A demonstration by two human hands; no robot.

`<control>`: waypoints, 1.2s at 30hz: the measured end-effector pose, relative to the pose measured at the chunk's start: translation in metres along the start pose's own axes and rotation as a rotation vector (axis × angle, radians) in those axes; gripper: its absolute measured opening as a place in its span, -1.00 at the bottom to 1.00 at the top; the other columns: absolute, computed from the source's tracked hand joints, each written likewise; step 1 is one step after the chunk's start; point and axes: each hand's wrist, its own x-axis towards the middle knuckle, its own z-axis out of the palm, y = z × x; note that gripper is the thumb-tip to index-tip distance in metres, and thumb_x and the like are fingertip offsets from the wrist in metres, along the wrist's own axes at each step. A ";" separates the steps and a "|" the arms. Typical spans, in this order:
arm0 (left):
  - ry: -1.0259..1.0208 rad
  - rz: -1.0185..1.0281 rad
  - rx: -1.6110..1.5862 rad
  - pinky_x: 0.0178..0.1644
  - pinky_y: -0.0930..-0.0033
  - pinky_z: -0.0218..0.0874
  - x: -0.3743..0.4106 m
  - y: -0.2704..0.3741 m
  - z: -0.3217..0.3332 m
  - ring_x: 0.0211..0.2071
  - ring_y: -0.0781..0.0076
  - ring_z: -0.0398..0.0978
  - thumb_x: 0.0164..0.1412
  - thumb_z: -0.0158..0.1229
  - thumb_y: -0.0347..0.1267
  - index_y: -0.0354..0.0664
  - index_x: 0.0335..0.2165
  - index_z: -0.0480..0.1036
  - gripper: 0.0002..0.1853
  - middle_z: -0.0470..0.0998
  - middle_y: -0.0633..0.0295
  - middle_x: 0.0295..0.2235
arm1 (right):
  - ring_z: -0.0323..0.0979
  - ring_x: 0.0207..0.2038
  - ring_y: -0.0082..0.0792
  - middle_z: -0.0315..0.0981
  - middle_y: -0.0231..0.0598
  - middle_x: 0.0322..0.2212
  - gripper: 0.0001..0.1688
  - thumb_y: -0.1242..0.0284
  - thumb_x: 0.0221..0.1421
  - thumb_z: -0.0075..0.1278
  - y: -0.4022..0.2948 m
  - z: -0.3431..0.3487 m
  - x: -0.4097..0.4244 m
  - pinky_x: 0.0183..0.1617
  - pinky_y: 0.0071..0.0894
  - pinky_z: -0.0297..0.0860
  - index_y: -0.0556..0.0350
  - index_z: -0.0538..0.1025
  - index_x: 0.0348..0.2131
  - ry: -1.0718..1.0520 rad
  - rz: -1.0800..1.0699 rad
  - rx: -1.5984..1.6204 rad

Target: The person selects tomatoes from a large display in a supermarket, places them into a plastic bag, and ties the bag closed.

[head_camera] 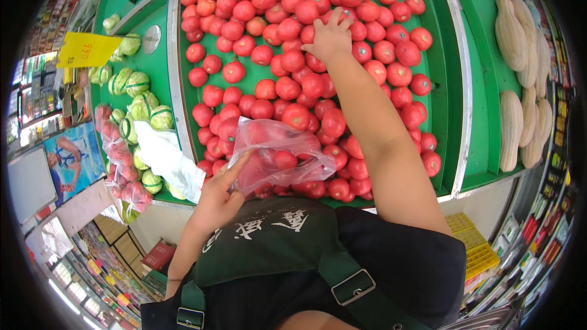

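Note:
My left hand grips the edge of a clear plastic bag, index finger stretched along its rim. The bag spreads over the near part of a large heap of red tomatoes. A tomato shows through the film; whether it lies inside or beneath, I cannot tell. Farther out, my right hand reaches across the heap with its fingers spread over the tomatoes. Its fingertips touch or hover just above them, and the palm side is hidden. Some tomatoes carry small round stickers.
Metal-edged dividers flank the green tomato bin. Left of it are cabbages, a white plastic bag, bagged red produce and a yellow price sign. Pale, elongated squashes lie right. Yellow crates stand below.

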 end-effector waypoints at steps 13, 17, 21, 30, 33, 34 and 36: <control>0.121 0.144 0.203 0.04 0.18 0.31 0.024 -0.009 0.002 -0.07 -0.13 0.49 -0.07 -0.05 -0.65 -0.18 0.25 0.26 -0.20 0.41 -0.26 0.08 | 0.10 0.22 0.25 -0.01 0.03 0.26 -0.24 0.09 -0.10 0.29 -0.044 -0.024 0.036 0.08 0.12 0.35 -0.16 0.47 0.10 0.303 -0.427 -0.116; 0.047 0.099 0.165 0.10 0.17 0.28 0.026 0.000 0.000 0.06 -0.16 0.43 -0.03 -0.03 -0.64 -0.20 0.25 0.26 -0.23 0.40 -0.21 0.12 | 0.00 0.27 0.25 -0.02 -0.18 0.28 -0.22 0.13 -0.12 0.29 -0.080 -0.006 0.049 0.08 0.20 0.33 -0.06 0.49 0.11 0.217 -0.512 -0.499; 0.088 0.000 -0.062 0.17 0.33 0.24 0.029 -0.026 -0.001 0.12 0.18 0.45 0.08 -0.09 -0.69 -0.21 0.24 0.27 -0.30 0.43 -0.03 0.16 | -0.03 0.29 0.27 0.02 -0.18 0.26 -0.33 0.16 -0.12 0.28 -0.061 -0.036 0.059 0.15 0.18 0.30 -0.03 0.55 0.01 0.059 -0.653 -0.306; 0.185 0.020 -0.477 0.33 0.37 -0.03 0.050 -0.035 0.012 0.27 0.31 0.24 -0.04 -0.23 -0.77 -0.29 0.31 0.12 -0.14 0.32 0.04 0.24 | 0.26 0.24 -0.22 0.29 -0.14 0.18 0.00 -0.08 0.02 0.21 -0.042 -0.037 -0.182 0.33 -0.07 0.19 0.06 0.27 0.26 -1.456 -0.249 2.273; 0.051 0.122 -0.278 0.35 0.35 -0.08 0.030 -0.022 -0.001 0.31 0.24 0.21 -0.07 -0.21 -0.75 -0.32 0.29 0.17 -0.16 0.34 0.01 0.23 | 0.44 0.07 -0.15 0.39 -0.03 0.08 -0.27 0.00 0.20 0.06 -0.063 -0.013 -0.220 0.14 -0.12 0.38 0.11 0.37 0.15 -0.922 -0.279 1.768; 0.022 0.127 -0.275 0.36 0.35 -0.09 0.023 -0.020 -0.009 0.31 0.22 0.20 -0.07 -0.21 -0.75 -0.33 0.28 0.18 -0.17 0.34 -0.01 0.23 | 0.50 -0.01 -0.11 0.45 0.02 0.00 -0.34 0.02 0.21 0.05 -0.069 -0.024 -0.220 0.06 -0.11 0.43 0.13 0.43 0.08 -0.711 -0.356 1.450; 0.090 0.245 -0.097 0.22 0.24 0.21 0.011 -0.025 -0.014 0.16 0.06 0.42 -0.07 -0.17 -0.74 -0.21 0.22 0.30 -0.21 0.44 -0.09 0.13 | 0.55 -0.16 -0.01 0.55 0.08 -0.17 -0.42 0.04 0.18 0.07 -0.048 -0.062 -0.200 -0.08 -0.04 0.47 0.14 0.52 -0.05 -0.618 -0.511 0.641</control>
